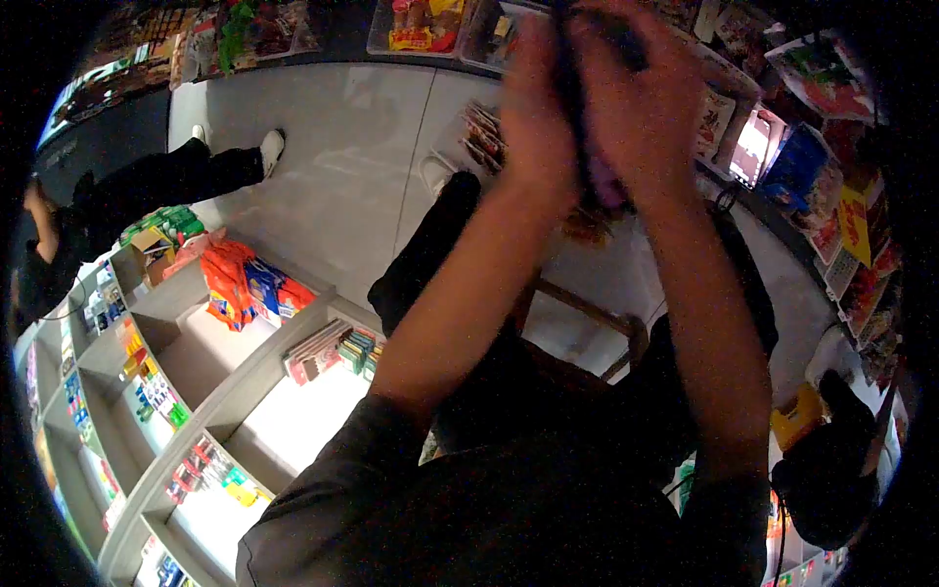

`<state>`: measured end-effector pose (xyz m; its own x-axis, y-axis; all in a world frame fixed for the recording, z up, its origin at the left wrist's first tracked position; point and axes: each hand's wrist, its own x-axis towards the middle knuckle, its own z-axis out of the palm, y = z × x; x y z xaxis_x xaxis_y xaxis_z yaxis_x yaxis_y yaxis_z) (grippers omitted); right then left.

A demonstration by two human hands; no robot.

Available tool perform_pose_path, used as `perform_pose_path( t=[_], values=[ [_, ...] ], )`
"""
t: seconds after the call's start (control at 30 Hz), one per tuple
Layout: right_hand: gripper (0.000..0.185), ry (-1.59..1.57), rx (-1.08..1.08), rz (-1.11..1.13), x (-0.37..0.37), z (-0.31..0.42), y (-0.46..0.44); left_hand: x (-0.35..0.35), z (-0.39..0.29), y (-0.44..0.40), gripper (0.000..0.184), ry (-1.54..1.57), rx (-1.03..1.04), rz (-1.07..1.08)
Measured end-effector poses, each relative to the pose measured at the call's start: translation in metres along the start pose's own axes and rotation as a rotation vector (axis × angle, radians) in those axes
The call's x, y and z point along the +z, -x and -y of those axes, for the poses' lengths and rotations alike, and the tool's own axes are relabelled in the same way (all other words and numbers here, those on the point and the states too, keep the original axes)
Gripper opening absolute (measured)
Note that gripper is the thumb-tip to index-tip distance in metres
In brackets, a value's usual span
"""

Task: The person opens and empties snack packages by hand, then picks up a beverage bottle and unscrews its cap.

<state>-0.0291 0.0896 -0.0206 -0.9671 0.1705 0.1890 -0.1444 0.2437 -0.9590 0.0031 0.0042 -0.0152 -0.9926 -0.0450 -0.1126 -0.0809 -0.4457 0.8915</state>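
Both hands are raised together at the top of the view, blurred by motion. My left hand presses its fingers against one side of a dark, purple-tinged item. Curled around the other side is my right hand. The item looks soft and long, but its kind cannot be made out; most of it is hidden between the palms. Below the hands, a clear tray of small packets is partly covered by my left forearm.
Grey shelf compartments with small boxes run along the lower left. Orange and blue bags lie in one. A lit phone screen stands among packaged goods at right. A person in dark trousers is at left; another dark-clothed person is at right.
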Motion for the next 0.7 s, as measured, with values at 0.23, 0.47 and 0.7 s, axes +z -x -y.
perform_pose_path(
  t=[0.23, 0.47, 0.7],
  values=[
    [0.018, 0.097, -0.15, 0.4, 0.002, 0.014, 0.02, -0.039, -0.033, -0.029, 0.057, 0.554, -0.171, -0.085],
    [0.023, 0.172, 0.104, 0.03, -0.014, -0.004, 0.001, -0.024, -0.031, -0.012, 0.068, 0.665, -0.349, 0.192],
    [0.02, 0.129, 0.205, -0.073, -0.01, -0.014, -0.011, 0.014, -0.043, -0.004, 0.067, 0.099, -0.245, 0.007]
  ],
)
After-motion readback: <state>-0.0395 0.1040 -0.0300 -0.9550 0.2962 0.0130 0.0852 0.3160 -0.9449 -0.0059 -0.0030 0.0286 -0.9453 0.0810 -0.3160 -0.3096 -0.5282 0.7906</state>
